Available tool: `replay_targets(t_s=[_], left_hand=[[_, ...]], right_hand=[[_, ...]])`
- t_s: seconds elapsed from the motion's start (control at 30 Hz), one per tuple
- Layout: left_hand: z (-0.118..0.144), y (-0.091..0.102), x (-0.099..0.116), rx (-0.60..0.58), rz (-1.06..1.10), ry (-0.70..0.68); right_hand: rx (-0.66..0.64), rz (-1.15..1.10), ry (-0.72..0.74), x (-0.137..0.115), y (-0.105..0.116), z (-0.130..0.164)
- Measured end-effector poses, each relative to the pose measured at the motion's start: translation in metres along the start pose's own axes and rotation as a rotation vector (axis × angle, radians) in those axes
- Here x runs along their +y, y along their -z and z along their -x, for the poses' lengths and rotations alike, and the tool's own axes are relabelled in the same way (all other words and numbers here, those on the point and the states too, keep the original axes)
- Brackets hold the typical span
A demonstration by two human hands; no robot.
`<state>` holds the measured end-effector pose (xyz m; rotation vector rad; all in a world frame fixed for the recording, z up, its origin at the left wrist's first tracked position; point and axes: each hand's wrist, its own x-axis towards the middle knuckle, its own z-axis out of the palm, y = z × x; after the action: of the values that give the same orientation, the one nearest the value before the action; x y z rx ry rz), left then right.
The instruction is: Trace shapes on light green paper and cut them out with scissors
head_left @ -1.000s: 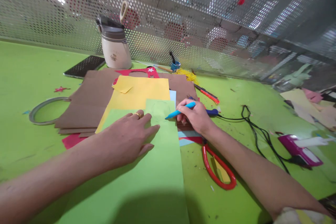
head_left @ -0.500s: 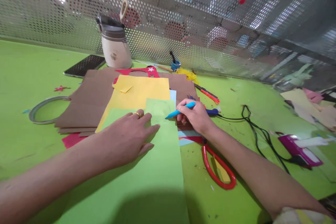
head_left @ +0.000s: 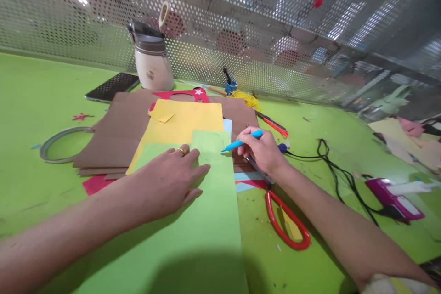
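Observation:
My left hand (head_left: 175, 172) lies flat on a sheet of green paper (head_left: 193, 239), fingers spread, a ring on one finger. Its fingertips reach the lower left of a faint round pencil-like outline near the sheet's upper end. In my right hand (head_left: 258, 149) is a blue pen (head_left: 243, 141), pinched between thumb and fingers. The pen's tip points at the outline's right side; whether it touches the paper I cannot tell. Under the green paper lie yellow paper (head_left: 193, 117) and brown paper (head_left: 117, 133). Red-handled scissors (head_left: 305, 234) sit partly beneath my right forearm.
Behind the papers stand a white bottle (head_left: 154, 69) and a phone (head_left: 112, 86). A grey ring (head_left: 43, 150) lies at left. At right are a black cable (head_left: 339, 170), a purple device (head_left: 396, 200) and paper scraps (head_left: 409, 140). A perforated metal panel (head_left: 220, 23) closes the back.
My right hand has shifted slightly right and up with the blue pen, moving its tip along the outline's right side. My left hand stays on the green paper.

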<state>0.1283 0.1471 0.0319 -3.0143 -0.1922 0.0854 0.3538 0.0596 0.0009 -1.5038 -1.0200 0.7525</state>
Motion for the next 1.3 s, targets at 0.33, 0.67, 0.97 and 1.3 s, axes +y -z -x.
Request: replay_targets(t_s=[0.33, 0.67, 0.97, 1.3], left_hand=[[0.002, 0.001, 0.0, 0.008, -0.001, 0.003], [0.002, 0.0, 0.0, -0.004, -0.007, 0.002], [0.001, -0.001, 0.002, 0.013, -0.025, -0.001], [0.0, -0.001, 0.01, 0.05, -0.042, 0.036]], right_hand=[[-0.03, -0.002, 0.003, -0.002, 0.002, -0.001], [-0.049, -0.065, 0.011, -0.004, 0.0, 0.0], [-0.136, -0.118, -0.037, -0.017, 0.001, 0.002], [-0.069, -0.037, 0.008, -0.002, 0.001, 0.001]])
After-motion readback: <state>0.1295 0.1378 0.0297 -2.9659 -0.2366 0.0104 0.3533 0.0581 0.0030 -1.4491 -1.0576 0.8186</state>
